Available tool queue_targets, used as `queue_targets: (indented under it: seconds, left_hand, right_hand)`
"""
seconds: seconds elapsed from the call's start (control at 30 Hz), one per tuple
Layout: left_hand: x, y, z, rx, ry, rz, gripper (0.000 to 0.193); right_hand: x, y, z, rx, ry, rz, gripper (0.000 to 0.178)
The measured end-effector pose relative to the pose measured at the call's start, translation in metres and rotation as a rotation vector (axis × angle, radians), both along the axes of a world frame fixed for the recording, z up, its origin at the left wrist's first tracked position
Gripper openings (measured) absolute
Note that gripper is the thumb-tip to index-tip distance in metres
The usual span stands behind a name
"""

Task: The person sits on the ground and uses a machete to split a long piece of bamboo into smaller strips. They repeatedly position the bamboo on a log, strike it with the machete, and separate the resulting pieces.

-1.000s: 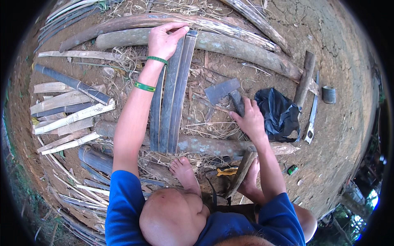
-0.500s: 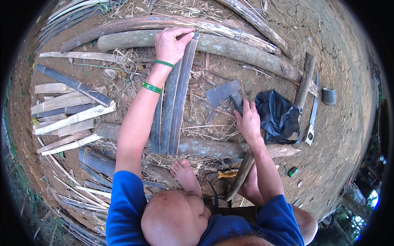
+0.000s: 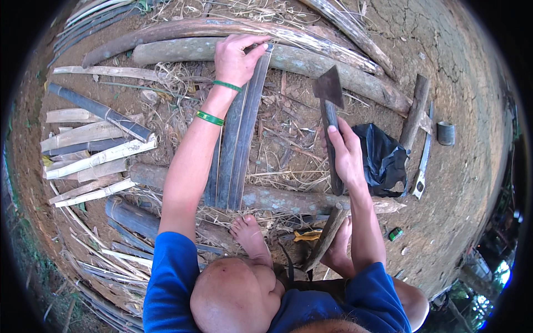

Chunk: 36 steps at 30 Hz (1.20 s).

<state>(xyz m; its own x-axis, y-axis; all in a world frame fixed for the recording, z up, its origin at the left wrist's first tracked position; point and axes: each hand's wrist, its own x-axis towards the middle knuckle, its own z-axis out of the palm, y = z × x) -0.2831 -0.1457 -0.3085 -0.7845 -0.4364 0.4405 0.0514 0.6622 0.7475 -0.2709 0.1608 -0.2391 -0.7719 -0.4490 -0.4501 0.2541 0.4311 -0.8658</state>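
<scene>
My left hand [image 3: 236, 58] grips the far end of a long split bamboo slat [image 3: 239, 144], which lies lengthwise across two logs. Two green bands circle that wrist. My right hand [image 3: 344, 152] holds the dark handle of a broad-bladed chopping knife [image 3: 328, 105], raised with the blade pointing away, to the right of the slat. The near log [image 3: 288, 198] supports the slat's near end. My bare feet rest just behind that log.
Split bamboo strips [image 3: 91, 152] are piled at the left. Thick poles [image 3: 311, 61] lie across the far side. A black plastic bag [image 3: 383, 158], a long knife [image 3: 422, 155] and a small grey cup [image 3: 445, 133] sit on bare earth at the right.
My right hand has lifted the chopping knife off the ground and swung its blade up and away. The left hand stays on the slat's far end.
</scene>
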Motion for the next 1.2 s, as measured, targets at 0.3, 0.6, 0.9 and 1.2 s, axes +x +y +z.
queue_targets:
  seconds: [0.3,0.6,0.9,1.2]
  left_hand:
    - [0.001,0.002,0.001,0.010,-0.039,0.052,0.017]
    - [0.008,-0.007,-0.002,0.260,-0.063,0.072,0.017]
    - [0.004,-0.003,-0.003,0.047,0.009,0.040,0.015]
    - [0.003,-0.001,0.002,0.014,-0.053,0.041,0.016]
  right_hand:
    - [-0.015,-0.050,0.022,-0.142,-0.102,-0.062,0.034]
    - [-0.012,-0.061,0.015,-0.185,-0.127,-0.130,0.028]
    - [-0.010,-0.064,0.015,-0.147,-0.090,-0.091,0.027]
    - [-0.017,-0.080,0.024,-0.102,0.021,-0.004,0.033]
